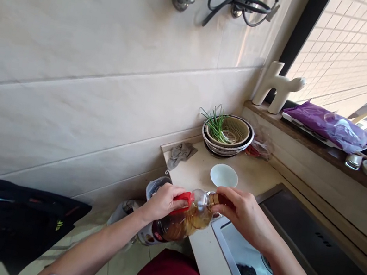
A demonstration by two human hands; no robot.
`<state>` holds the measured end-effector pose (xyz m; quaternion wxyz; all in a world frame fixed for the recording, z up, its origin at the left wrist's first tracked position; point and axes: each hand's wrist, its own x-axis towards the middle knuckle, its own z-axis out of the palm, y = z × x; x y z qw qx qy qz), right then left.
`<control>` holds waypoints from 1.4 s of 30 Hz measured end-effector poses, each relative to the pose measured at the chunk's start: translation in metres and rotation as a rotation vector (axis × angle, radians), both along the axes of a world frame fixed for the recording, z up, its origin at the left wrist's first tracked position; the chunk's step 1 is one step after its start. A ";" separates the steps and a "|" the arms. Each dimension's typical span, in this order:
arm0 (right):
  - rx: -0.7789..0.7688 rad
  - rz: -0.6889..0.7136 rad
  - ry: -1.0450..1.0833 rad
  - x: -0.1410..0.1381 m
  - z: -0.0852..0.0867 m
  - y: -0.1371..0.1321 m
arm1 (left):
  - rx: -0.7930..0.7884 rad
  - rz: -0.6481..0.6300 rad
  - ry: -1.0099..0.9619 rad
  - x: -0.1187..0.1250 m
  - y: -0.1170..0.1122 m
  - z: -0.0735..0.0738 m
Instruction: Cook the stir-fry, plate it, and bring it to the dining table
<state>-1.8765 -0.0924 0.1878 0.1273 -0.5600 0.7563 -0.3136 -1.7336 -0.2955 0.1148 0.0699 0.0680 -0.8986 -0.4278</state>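
A clear plastic oil bottle [183, 222] with a red handle and amber liquid is held tilted on its side over the counter edge. My left hand [162, 202] is closed round the red handle. My right hand [243, 211] is closed on the bottle's neck, its fingers wrapped over the mouth, so the cap is hidden. Just beyond the hands a small white bowl [224, 176] stands on the beige counter [195, 172].
A stack of bowls with a strainer and green onions [228, 133] stands in the counter's far corner. A grey rag [181, 152] lies by the wall. A dark stove top [310, 243] is on the right. The sill holds a white dog figure [278, 85] and a purple bag [329, 124].
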 end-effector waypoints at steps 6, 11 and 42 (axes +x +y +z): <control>-0.032 -0.063 -0.078 0.001 -0.005 -0.011 | -0.079 0.133 0.178 0.003 -0.007 -0.007; 0.031 -0.314 0.001 -0.019 -0.061 0.017 | 0.024 0.520 0.528 -0.026 -0.044 -0.020; 0.061 -0.217 0.092 0.001 -0.113 0.003 | 0.243 0.268 0.344 -0.068 0.085 -0.163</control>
